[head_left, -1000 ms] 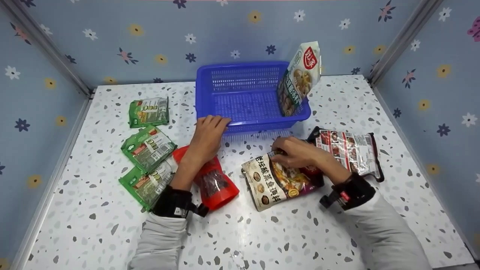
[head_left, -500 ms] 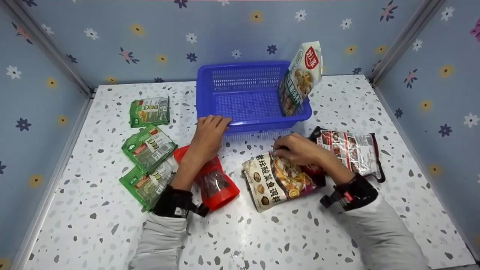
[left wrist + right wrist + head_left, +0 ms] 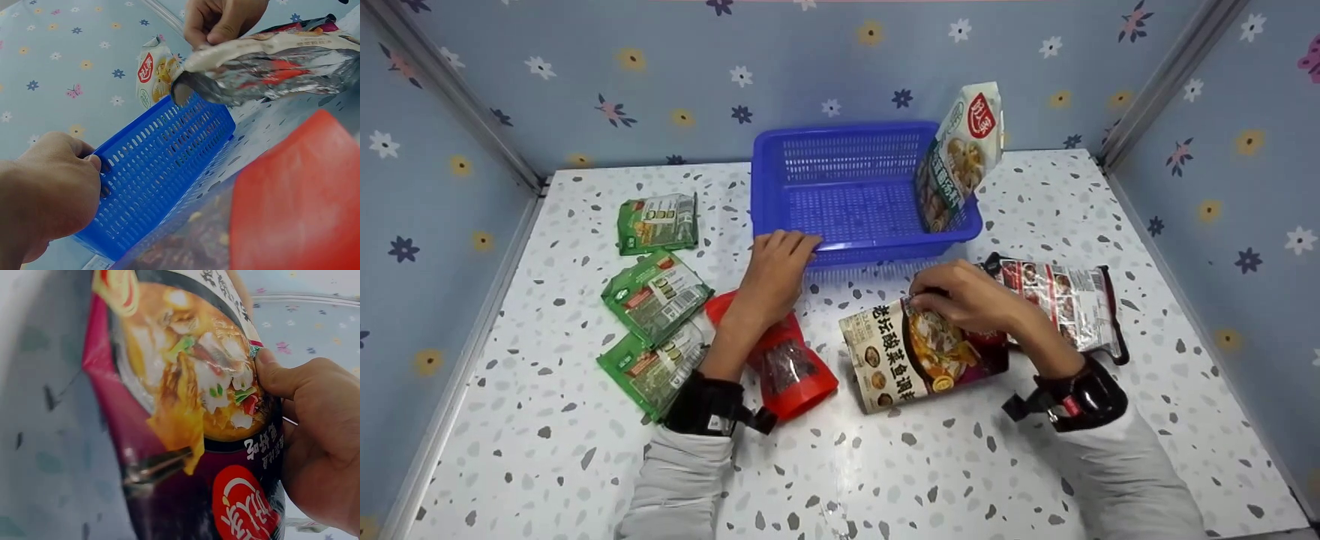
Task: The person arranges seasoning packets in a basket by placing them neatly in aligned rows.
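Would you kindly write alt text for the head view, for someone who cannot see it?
The right hand pinches a cream bag while the left hand grips the blue basket, where a white bag leans. Three green packets and a red bag lie on the left, a silver packet on the right.

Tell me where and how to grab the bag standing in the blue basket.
Probably pinch the bag by its white top edge, coming from above, thumb on the printed face. It stands tilted at the right end of the blue basket, its top rising above the rim while its lower part sits inside the walls.
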`<act>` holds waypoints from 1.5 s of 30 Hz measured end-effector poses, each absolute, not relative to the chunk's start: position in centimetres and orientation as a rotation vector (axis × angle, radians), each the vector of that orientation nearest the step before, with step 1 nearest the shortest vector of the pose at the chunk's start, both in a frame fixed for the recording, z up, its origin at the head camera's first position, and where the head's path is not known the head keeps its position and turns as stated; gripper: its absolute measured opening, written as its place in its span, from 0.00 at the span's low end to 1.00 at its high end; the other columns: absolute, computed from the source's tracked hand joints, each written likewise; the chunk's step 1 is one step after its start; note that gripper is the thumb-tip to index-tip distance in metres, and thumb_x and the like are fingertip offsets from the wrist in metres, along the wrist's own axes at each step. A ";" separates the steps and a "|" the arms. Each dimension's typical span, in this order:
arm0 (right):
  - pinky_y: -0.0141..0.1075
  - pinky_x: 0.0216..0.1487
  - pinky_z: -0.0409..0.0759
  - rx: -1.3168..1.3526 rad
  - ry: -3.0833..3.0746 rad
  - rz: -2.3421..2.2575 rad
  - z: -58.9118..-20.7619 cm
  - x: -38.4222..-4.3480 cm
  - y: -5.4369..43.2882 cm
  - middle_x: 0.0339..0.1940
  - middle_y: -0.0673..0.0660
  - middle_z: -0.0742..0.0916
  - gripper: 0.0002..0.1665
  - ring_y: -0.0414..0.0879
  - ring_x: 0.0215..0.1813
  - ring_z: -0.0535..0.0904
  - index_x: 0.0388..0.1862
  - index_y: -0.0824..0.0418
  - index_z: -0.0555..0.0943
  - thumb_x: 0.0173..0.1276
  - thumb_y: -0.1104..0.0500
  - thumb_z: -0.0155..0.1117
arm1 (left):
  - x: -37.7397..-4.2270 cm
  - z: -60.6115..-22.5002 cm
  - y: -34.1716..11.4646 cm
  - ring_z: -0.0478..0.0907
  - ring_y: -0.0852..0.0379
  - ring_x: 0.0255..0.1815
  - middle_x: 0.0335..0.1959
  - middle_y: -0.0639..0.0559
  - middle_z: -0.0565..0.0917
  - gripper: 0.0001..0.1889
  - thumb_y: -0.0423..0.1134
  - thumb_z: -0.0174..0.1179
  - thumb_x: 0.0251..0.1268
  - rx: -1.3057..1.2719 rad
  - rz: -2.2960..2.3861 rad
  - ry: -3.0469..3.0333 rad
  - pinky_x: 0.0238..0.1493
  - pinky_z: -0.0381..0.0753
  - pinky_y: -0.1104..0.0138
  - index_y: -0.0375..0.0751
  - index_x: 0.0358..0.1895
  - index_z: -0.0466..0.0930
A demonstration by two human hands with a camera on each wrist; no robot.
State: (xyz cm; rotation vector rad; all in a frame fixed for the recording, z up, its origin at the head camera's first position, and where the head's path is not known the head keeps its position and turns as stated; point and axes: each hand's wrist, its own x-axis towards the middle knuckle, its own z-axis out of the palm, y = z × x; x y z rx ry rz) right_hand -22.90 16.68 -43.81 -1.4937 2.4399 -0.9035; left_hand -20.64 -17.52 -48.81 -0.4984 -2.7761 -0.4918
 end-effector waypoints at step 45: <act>0.30 0.45 0.75 -1.948 2.727 -1.398 -37.2 -20.6 14.7 0.32 0.61 0.93 0.06 0.52 0.32 0.84 0.38 0.67 0.90 0.64 0.72 0.79 | -16.9 -41.4 -18.5 0.71 0.38 0.88 0.83 0.38 0.78 0.26 0.46 0.53 0.91 -0.531 -1.297 -2.445 0.92 0.66 0.41 0.37 0.82 0.75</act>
